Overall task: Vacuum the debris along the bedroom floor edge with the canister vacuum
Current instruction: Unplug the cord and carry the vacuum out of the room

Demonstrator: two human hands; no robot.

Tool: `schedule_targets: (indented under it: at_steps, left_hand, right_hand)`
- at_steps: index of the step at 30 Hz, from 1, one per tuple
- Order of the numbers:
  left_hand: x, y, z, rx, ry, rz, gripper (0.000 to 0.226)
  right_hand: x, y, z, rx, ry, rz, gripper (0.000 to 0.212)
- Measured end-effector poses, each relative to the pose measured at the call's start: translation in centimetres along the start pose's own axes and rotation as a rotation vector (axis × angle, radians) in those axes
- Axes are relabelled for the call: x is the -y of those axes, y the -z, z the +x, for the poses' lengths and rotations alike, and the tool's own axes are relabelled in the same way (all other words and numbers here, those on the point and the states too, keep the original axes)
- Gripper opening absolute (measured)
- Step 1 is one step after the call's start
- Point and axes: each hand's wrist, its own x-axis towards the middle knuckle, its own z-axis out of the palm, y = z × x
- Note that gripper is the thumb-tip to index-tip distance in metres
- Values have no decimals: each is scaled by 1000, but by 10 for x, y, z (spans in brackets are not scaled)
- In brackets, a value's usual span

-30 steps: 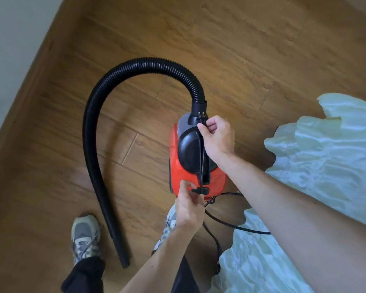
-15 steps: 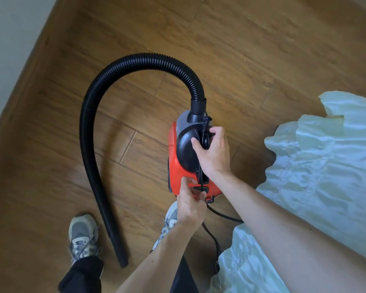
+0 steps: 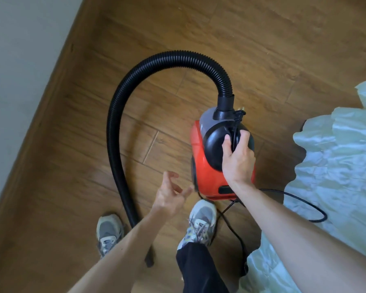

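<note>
The wooden floor [image 3: 262, 39] lies beneath both hands. The hose [image 3: 123, 106] arcs ahead of the left hand [image 3: 169, 197], its nozzle near the feet. The canister vacuum [image 3: 207, 166] sits under the right hand [image 3: 238, 161], which grips the handle and the cord, probably to carry it. The left hand, half a second ago at the canister's rear, is now off it, fingers spread, holding nothing.

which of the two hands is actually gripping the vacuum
The right hand: it is closed around the black handle on the red canister vacuum. The left hand hangs free beside it, fingers spread, holding nothing.
</note>
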Motion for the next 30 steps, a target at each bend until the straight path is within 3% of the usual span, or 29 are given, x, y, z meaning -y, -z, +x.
schedule_targets:
  at_steps: [4,7,13,17,25,30]
  left_hand:
    - [0,64,22,-127,21,169,47]
    - [6,108,39,-232,57,312,63]
    - [15,155,75,-365,178,377,70]
    - [13,171,100,-368,232,321,84]
    - [1,172,125,-291,47,92,50]
    - [14,174,108,-286,-36,14,41]
  right_hand:
    - [-1,-4,0,-70,23,-10,26]
    - [-2,-8,-3,-100,22,-40,27]
    - [-6,-14,-3,-105,45,-48,29]
    - [-12,-17,-2,-100,64,-46,33]
    - [-19,-21,0,-80,61,-41,38]
    - [-19,-20,0,-65,49,-59,39]
